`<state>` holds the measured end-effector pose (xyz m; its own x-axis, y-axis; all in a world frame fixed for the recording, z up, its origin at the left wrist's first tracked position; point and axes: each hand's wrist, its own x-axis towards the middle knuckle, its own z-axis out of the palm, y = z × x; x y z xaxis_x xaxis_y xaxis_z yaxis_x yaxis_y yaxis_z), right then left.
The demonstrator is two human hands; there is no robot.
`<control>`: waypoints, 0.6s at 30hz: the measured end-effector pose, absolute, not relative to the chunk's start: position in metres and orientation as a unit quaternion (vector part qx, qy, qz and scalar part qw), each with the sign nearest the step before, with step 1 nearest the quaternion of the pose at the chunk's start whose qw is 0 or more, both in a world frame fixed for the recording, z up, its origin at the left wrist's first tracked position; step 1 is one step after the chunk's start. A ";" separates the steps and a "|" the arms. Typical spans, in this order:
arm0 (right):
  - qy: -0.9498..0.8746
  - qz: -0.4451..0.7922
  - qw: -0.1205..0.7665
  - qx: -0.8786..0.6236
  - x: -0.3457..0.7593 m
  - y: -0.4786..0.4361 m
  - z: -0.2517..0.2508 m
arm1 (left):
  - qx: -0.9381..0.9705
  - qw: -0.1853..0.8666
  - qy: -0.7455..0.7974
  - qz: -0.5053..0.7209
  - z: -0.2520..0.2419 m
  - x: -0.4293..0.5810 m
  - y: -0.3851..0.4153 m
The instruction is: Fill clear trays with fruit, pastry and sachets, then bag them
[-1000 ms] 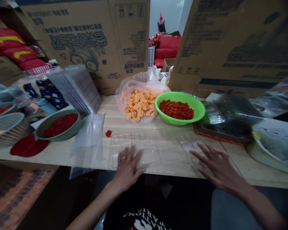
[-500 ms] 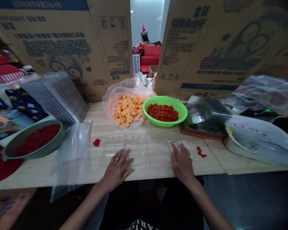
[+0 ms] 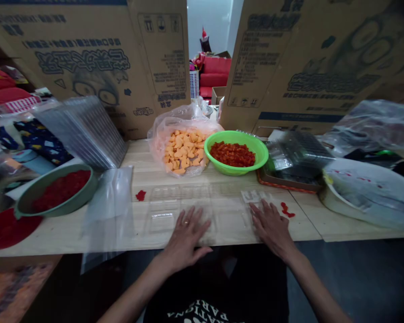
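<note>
Clear plastic compartment trays (image 3: 163, 220) lie flat on the light wooden table, hard to make out against the wood. My left hand (image 3: 188, 237) rests over their near edge, palm down with fingers spread. My right hand (image 3: 271, 226) lies at their right end, fingers apart on the clear plastic. Neither hand grips anything. Beyond the trays stand a pink plastic bag (image 3: 155, 143) of orange pieces (image 3: 183, 150) and a bright green bowl (image 3: 262, 154) of red-orange pieces (image 3: 232, 154). Small red bits lie left (image 3: 140, 195) and right (image 3: 287, 210) of the trays.
At left are a grey-green bowl (image 3: 94, 184) of red pieces, clear plastic sleeves (image 3: 109, 202) overhanging the edge, and stacked clear trays (image 3: 87, 130). To the right sit black containers (image 3: 299, 157) and a white basin (image 3: 330, 197). Large cardboard boxes (image 3: 161, 63) stand behind.
My left hand has slid right along the trays, fingers spread wider. My right hand has shifted slightly right. The whole view has turned a little.
</note>
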<state>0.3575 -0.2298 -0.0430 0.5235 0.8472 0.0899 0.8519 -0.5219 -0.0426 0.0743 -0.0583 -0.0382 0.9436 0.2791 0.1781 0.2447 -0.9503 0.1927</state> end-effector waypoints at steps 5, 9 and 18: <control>-0.528 -0.016 0.032 -0.849 0.367 -0.220 -0.054 | 0.981 0.121 0.126 0.087 -0.051 0.106 -0.081; -0.500 0.007 0.059 -0.864 0.364 -0.203 -0.054 | 0.974 0.118 0.152 0.116 -0.060 0.097 -0.081; -0.508 0.002 0.105 -0.855 0.364 -0.192 -0.062 | 0.961 0.141 0.187 0.148 -0.054 0.105 -0.093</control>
